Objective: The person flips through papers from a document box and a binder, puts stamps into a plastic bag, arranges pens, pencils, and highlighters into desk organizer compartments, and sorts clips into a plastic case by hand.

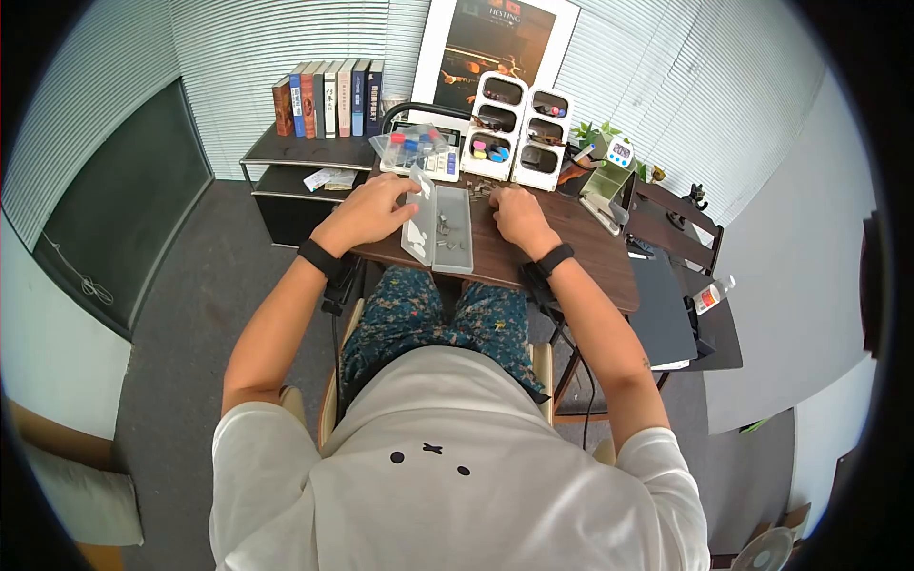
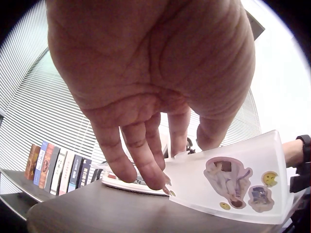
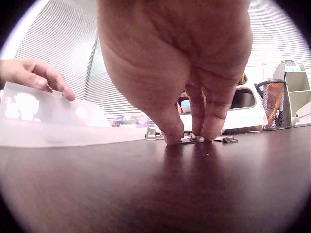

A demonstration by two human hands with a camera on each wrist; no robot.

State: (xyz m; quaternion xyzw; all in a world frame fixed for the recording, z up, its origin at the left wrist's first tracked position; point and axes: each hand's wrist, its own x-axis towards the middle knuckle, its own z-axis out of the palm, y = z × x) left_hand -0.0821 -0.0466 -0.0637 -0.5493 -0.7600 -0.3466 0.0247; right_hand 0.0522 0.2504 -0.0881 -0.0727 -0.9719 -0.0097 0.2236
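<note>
A translucent plastic box point(image 1: 453, 266) stands open on the dark wooden table, its hinged lid point(image 1: 419, 233) raised on the left side. Several small metal clips lie inside it. My left hand point(image 1: 373, 211) rests at the lid's upper edge, fingers loosely bent and thumb tip over the edge. Stickers point(image 2: 228, 182) decorate the lid's outer face in the left wrist view. To the right of the box, my right hand point(image 1: 522, 219) reaches down to the tabletop. Its thumb and fingertips pinch at small silvery metal clips point(image 3: 198, 139), with more clips point(image 3: 228, 140) beside them.
Behind the box are a calculator point(image 1: 447, 171), a clear bag point(image 1: 405, 145) with red and blue things, and a white organizer point(image 1: 522, 157). A pen holder point(image 3: 275, 104) stands back right. A row of books point(image 1: 328, 100) tops the left shelf. A bottle point(image 1: 712, 297) lies far right.
</note>
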